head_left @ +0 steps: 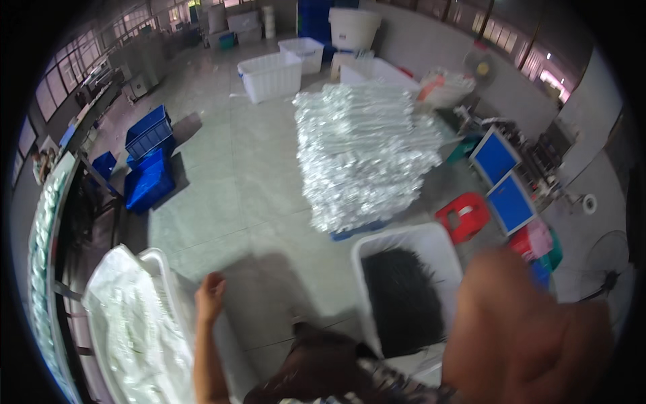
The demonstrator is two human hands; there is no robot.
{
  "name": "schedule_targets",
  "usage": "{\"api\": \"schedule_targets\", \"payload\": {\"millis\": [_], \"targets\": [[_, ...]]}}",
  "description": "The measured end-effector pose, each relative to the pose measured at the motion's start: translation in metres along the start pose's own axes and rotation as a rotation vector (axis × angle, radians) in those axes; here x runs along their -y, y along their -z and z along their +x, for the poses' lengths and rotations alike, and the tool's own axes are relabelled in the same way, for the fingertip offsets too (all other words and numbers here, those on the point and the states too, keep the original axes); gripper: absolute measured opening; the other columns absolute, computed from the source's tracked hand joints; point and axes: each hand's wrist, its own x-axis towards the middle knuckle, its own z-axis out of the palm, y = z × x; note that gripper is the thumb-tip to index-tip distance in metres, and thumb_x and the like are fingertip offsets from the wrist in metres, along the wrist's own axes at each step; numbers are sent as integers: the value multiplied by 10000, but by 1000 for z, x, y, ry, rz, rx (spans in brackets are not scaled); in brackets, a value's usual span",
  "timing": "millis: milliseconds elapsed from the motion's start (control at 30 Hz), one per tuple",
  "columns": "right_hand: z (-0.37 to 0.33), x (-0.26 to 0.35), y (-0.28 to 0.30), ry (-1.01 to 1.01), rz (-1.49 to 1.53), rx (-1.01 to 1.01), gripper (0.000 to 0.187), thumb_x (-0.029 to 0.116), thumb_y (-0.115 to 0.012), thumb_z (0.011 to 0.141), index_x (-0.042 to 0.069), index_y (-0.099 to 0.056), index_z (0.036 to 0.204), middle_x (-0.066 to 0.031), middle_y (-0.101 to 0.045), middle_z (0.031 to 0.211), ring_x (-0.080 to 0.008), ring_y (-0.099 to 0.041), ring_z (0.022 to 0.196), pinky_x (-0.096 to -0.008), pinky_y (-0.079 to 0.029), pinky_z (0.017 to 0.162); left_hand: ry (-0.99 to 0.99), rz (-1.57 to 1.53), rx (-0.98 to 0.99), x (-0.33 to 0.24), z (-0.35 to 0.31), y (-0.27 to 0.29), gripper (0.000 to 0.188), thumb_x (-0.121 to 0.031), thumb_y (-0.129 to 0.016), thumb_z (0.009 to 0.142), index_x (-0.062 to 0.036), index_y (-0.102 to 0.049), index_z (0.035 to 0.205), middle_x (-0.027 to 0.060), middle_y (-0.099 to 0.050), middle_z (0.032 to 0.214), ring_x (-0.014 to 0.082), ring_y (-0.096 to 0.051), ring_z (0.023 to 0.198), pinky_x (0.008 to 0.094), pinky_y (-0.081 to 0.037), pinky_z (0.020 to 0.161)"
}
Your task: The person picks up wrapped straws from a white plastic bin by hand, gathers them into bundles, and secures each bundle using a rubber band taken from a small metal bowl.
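My left hand hangs over the floor beside a long white bin. Its fingers are curled in, and nothing shows in them. The bin holds clear, shiny plastic packets on a white liner. At the lower right, my right hand and arm are raised close to the camera, large and blurred. I cannot make out its fingers or whether it holds anything. Left of it stands a white tub with many thin dark sticks lying in it. My right arm covers part of the tub's right side.
A tall stack of silvery plastic packs stands on a blue pallet ahead. To its right are a red stool and a machine with blue panels. Blue crates, white bins and a bench stand around.
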Motion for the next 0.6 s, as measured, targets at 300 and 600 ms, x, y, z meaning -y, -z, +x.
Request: {"api": "schedule_targets", "payload": {"millis": [300,600], "targets": [[-15,-287,-103,-12,101,-16,236,5,-539,732,140,-529,925,16,-552,635,-90,-476,451,-223,-314,423,533,417,645,230,-25,26,185,-215,-502,767,-64,-591,827,157,-608,711,334,-591,668,425,-478,598],[-42,-534,-200,-92,-10,-35,253,-4,-541,731,146,-525,934,19,-551,605,-86,-468,410,-219,-303,384,627,632,691,380,261,88,222,-233,-535,769,-45,-595,870,154,-612,785,327,-589,737,411,-468,629]]}}
